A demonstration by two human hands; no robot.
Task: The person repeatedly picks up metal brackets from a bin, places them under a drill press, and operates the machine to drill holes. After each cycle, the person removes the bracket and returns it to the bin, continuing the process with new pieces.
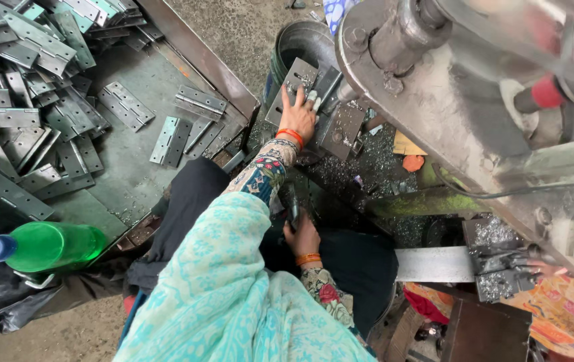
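Left hand (298, 115), fingers spread, presses flat on a steel hinge plate (291, 90) at upper centre, on the press bed (344, 131). Right hand (302, 236), lower centre, grips something dark; unclear what. Plate judged stiff, thin, sharp-edged, moderately light: hold by long edges.

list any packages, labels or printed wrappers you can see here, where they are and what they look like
Green bottle: lower left, lying on its side, green plastic with a blue cap; no label shows.
Printed sack: lower right corner, crumpled, orange and yellow with red patches.
Patterned cloth or bag: top edge by the bucket, blue and white, mostly cut off.
No signs or screens in view.
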